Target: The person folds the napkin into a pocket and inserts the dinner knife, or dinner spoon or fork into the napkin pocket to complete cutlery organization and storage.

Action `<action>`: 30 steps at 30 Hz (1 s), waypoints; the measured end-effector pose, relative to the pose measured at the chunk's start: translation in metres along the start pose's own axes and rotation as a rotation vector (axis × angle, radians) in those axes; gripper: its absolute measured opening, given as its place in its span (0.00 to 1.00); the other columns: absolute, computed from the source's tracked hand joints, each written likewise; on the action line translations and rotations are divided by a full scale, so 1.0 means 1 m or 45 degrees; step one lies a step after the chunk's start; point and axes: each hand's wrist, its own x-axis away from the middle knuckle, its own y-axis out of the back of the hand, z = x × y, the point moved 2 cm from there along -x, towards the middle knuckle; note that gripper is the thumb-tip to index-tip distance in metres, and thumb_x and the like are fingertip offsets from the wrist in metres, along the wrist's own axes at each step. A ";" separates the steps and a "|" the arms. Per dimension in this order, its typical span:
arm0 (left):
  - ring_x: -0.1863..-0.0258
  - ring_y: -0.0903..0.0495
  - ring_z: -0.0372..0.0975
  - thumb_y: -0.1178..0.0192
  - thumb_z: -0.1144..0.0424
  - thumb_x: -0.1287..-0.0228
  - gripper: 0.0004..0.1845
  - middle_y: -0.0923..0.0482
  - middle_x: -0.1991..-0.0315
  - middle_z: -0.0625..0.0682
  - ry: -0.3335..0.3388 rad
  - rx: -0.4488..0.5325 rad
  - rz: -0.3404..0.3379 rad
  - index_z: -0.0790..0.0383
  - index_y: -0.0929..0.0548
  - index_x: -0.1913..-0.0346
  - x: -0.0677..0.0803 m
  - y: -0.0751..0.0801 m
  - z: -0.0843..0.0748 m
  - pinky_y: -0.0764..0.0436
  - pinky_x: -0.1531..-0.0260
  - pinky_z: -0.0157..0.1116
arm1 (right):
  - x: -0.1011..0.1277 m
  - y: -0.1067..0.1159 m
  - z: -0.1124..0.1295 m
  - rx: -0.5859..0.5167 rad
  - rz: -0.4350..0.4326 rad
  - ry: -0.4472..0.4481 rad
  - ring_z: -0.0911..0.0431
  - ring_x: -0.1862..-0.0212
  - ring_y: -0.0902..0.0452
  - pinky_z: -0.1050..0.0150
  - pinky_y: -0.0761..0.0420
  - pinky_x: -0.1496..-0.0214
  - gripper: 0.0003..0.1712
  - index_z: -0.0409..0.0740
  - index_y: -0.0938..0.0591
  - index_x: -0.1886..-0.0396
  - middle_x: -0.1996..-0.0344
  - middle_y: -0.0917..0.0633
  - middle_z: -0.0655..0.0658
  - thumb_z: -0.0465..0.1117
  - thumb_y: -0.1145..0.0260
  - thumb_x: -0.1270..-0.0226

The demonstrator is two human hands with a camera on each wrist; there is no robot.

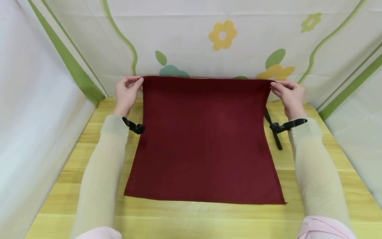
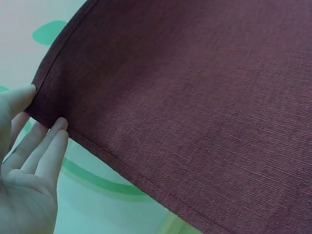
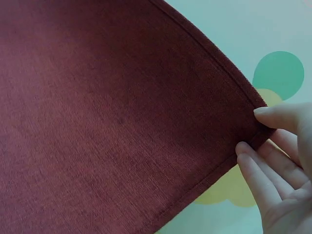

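Maroon cloth (image 1: 204, 139) hangs lifted at its far edge, near edge lying on the wooden table (image 1: 328, 159). Left hand (image 1: 126, 93) and right hand (image 1: 289, 94) each pinch a far corner between thumb and fingertips.

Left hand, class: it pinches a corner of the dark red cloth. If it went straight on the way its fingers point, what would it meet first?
Probably the flowered backdrop behind the table; the left hand points away from the person, though depth is unclear.
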 end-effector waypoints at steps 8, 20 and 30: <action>0.54 0.15 0.43 0.30 0.64 0.33 0.11 0.14 0.59 0.49 0.054 -0.093 0.122 0.68 0.15 0.54 0.022 0.012 0.007 0.19 0.47 0.36 | 0.012 0.015 -0.009 0.207 0.115 -0.063 0.54 0.60 0.11 0.65 0.16 0.52 0.12 0.30 0.11 0.57 0.63 0.12 0.44 0.29 0.23 0.41; 0.58 0.16 0.32 0.29 0.63 0.34 0.08 0.13 0.60 0.43 0.068 -0.202 0.166 0.62 0.11 0.55 0.049 0.037 0.035 0.20 0.54 0.27 | 0.040 0.039 -0.024 0.405 0.263 -0.078 0.56 0.57 0.12 0.64 0.18 0.49 0.12 0.31 0.11 0.55 0.62 0.11 0.46 0.31 0.25 0.37; 0.56 0.15 0.29 0.30 0.58 0.33 0.13 0.15 0.54 0.46 0.039 -0.358 0.246 0.64 0.12 0.52 0.078 0.052 0.030 0.20 0.51 0.27 | 0.070 0.055 -0.028 0.825 0.300 -0.005 0.64 0.54 0.15 0.71 0.19 0.50 0.19 0.36 0.11 0.48 0.60 0.10 0.57 0.42 0.24 0.35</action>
